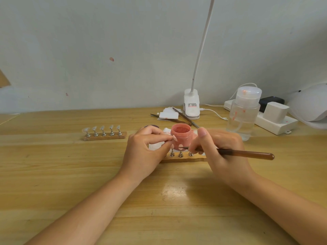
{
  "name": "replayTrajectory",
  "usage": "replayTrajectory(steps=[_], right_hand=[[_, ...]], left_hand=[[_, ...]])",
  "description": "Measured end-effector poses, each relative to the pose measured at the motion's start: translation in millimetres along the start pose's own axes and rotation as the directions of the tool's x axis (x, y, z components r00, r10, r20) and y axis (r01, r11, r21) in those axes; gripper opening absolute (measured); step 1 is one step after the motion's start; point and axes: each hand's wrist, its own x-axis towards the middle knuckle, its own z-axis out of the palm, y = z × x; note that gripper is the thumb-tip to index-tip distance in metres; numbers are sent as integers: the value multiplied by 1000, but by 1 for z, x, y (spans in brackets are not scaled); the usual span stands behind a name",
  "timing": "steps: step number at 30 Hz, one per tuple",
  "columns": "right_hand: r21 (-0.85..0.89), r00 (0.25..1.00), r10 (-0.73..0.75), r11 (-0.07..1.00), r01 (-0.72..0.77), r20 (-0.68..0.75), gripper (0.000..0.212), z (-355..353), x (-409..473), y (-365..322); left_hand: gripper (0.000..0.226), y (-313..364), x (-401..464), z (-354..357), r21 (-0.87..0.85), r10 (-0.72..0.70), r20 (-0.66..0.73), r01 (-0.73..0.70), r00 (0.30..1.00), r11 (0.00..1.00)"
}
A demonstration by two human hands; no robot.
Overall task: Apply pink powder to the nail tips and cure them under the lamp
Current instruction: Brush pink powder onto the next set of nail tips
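Head view: left hand (144,152) pinches one nail tip (174,138); right grip (219,149) holds one brush (244,153) (five tips (102,129) wait).

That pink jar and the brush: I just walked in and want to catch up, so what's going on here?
A person is working on false nails at a wooden table. The left hand pinches a nail tip in front of the open jar of pink powder. The right hand holds a brush, its point aimed toward that tip. Below the hands, a wooden holder carries metal stands. A second holder with five tips sits off to the left.
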Motion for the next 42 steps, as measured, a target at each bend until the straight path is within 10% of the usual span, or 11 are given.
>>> replayTrajectory(steps=[42], right_hand=[[40, 998, 50, 998, -49, -30, 57, 5, -9, -2]], left_hand=[[27, -4, 0, 1, -109, -16, -44, 11, 999, 994]])
